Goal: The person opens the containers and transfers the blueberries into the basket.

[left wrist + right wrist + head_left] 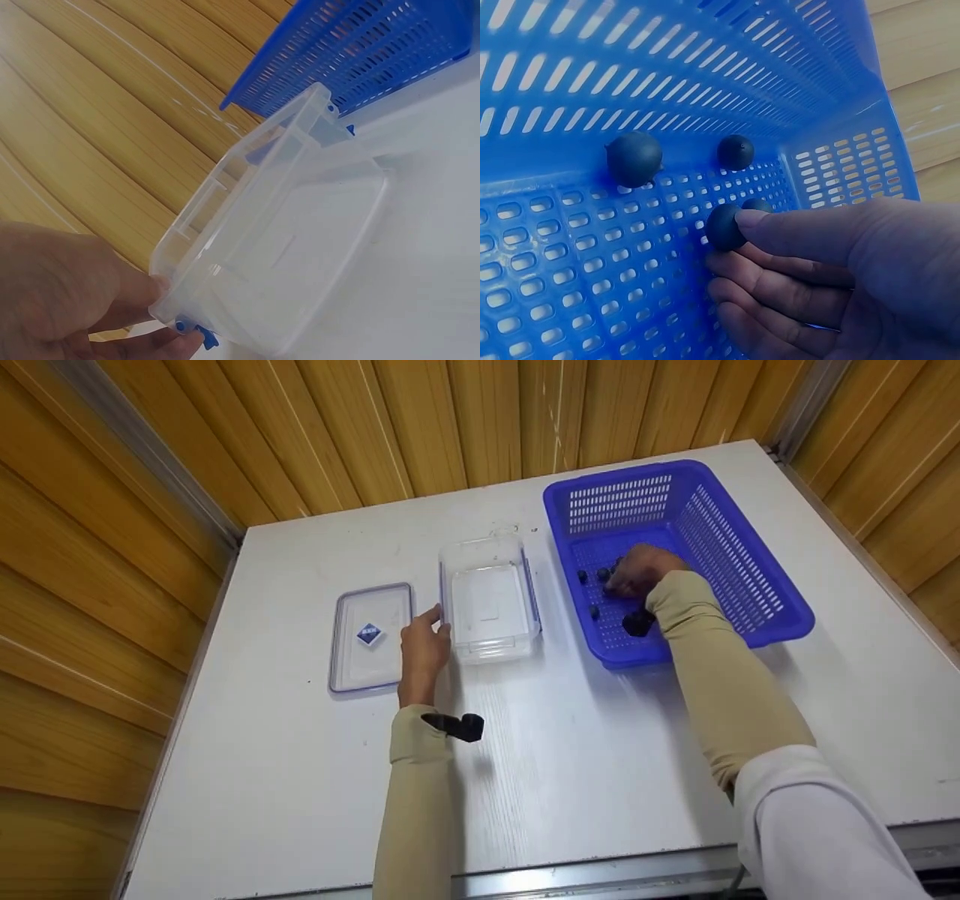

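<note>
My left hand (425,651) holds the left edge of a clear plastic container (489,649). In the left wrist view its thumb meets the rim near a blue latch (206,337), other fingers lying outside the wall. Inside the blue basket (559,525) reaches my right hand (643,570). Between thumb and fingertips it pinches a small dark round ball (724,227). Similar dark balls lie nearby on the slotted basket floor, one (634,159) beside the wall and another (736,152) farther along; each shows a small nub. Another ball (757,205) is partly hidden behind the thumb.
A clear lid (349,667) with a blue-edged rim and a blue diamond label (369,634) lies flat left of the container. All of it rests on a white table (285,780). Yellow wood-look panels (480,420) stand behind and at both sides.
</note>
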### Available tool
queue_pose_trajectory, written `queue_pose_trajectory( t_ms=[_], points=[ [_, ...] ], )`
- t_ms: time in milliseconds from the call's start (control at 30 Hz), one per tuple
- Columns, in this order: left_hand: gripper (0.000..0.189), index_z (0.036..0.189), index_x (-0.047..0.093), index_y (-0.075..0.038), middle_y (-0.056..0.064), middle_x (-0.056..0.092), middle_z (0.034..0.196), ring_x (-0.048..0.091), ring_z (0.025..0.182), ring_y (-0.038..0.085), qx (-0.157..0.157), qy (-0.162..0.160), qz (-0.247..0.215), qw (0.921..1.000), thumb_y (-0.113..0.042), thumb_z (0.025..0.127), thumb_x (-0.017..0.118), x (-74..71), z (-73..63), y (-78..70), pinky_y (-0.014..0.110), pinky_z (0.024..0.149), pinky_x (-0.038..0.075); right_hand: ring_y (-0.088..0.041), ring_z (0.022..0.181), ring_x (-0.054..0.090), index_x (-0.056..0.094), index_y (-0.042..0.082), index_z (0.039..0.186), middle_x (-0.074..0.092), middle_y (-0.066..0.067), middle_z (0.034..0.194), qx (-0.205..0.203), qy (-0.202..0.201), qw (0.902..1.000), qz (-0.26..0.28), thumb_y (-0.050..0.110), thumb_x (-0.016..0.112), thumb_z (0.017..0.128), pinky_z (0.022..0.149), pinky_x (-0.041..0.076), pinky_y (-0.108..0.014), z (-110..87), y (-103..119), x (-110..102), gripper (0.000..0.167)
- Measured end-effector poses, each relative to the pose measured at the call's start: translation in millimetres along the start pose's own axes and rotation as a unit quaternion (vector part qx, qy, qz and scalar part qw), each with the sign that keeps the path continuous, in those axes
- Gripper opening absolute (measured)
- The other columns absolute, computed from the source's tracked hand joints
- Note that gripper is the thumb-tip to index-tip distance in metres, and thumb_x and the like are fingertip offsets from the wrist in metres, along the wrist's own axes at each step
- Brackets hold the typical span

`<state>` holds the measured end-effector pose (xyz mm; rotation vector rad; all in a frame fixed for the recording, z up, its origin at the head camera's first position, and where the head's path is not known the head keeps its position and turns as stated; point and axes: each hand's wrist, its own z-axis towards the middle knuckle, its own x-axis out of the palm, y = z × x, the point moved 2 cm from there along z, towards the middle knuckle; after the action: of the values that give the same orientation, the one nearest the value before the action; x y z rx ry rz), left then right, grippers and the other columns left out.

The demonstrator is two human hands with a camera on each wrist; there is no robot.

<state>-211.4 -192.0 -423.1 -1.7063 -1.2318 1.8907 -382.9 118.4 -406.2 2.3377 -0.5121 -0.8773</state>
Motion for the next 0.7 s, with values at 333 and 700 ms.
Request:
queue_pose_trajectory(
  t_ms=[333,700],
  points=[
    [0.044,0.141,0.047,-0.008,0.01,0.052,0.141,0.044,0.134,0.028,-0.004,0.013,0.006,0.9999,-0.012,0.098,0.051,0.7,4.1,-7.2,0.04,0.109,0.038,-0.005,0.055,0.051,0.061,0.004,0.081,0.054,0.005,0.059,0.005,-0.037,0.9984,-0.043,0.011,0.063,0.089,0.051,0.043,-0.018,-6.8,-1,-6,0.011],
    [0.044,0.141,0.047,-0.009,0.009,0.053,0.141,0.044,0.134,0.027,-0.012,0.021,0.002,0.9997,-0.013,0.098,0.052,4.1,4.1,-7.1,0.039,0.109,0.038,-0.007,0.053,0.047,0.056,0.014,0.063,0.049,0.007,0.057,-0.019,-0.056,0.9911,-0.119,0.015,0.06,0.086,0.05,0.04,-0.019,-9.5,-2,-11,0.024]
  ],
)
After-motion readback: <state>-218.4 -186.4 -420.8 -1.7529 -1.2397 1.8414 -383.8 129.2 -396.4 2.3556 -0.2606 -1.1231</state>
